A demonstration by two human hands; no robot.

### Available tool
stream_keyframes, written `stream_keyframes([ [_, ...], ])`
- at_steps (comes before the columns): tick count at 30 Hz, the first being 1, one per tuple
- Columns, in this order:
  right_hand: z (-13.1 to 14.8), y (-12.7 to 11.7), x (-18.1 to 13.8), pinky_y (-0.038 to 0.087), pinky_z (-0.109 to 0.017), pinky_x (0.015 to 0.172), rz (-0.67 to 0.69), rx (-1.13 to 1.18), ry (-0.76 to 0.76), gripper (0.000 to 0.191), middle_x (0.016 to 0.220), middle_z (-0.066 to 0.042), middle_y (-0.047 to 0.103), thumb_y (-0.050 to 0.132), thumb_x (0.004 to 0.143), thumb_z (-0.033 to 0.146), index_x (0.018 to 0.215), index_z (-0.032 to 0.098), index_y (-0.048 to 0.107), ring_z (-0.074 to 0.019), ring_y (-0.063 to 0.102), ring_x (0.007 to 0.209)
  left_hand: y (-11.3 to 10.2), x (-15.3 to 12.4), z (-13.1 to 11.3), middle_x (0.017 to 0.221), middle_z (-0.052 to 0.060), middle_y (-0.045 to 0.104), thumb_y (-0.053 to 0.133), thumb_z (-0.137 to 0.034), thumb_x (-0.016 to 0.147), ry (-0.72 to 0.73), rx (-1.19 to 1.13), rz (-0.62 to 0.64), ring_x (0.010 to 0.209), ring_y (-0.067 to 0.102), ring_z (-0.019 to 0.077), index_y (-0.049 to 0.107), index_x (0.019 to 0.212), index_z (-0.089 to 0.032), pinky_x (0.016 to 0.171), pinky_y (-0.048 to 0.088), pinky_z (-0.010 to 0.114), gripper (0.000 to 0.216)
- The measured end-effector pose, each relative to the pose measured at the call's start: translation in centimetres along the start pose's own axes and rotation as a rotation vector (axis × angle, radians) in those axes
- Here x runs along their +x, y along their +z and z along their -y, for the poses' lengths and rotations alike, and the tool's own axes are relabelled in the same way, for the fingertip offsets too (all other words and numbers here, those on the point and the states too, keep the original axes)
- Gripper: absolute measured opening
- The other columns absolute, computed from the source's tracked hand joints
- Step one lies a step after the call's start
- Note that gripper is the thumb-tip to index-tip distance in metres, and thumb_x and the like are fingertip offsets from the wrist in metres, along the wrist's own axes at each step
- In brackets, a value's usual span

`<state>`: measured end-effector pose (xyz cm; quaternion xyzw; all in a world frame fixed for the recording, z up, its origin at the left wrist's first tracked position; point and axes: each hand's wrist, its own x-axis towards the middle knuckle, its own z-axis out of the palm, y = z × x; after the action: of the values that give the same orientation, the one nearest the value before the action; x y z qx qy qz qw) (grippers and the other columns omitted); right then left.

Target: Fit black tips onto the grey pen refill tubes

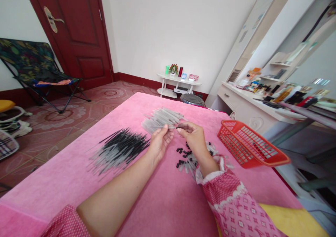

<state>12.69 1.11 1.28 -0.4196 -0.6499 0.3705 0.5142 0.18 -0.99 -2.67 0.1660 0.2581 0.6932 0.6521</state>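
Note:
My left hand (160, 141) and my right hand (193, 135) meet above a pink-covered table (162, 202). Both pinch a thin clear tube (173, 127) between their fingertips. The right fingers close on its dark end. Just behind the hands lies a pile of clear pen barrels (160, 120). To the left spreads a heap of black refills (119, 149). Small black caps and clear parts (185, 158) are scattered under my right wrist.
A red plastic basket (249, 146) sits at the table's right edge. Beyond it stands a white dresser (249, 104) crowded with bottles. A folding chair (34, 69), a dark red door (76, 30) and a small white shelf (178, 83) stand on the tiled floor.

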Motion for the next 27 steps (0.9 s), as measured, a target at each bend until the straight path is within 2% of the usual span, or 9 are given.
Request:
stream_keyframes([
  [27,-0.21,-0.04,0.07,0.048,-0.028,0.063,-0.026,-0.064,-0.029,0.015,0.078,-0.007,0.069,0.064,0.063,0.022,0.076,0.014,0.066,-0.0165,0.062,0.068,-0.11,-0.10,0.20,0.072,0.005,0.068,0.071,-0.026,0.070,-0.002,0.045,-0.004,0.058,0.061,0.0073,0.063,0.080,-0.010,0.055,0.048,0.016,0.021],
])
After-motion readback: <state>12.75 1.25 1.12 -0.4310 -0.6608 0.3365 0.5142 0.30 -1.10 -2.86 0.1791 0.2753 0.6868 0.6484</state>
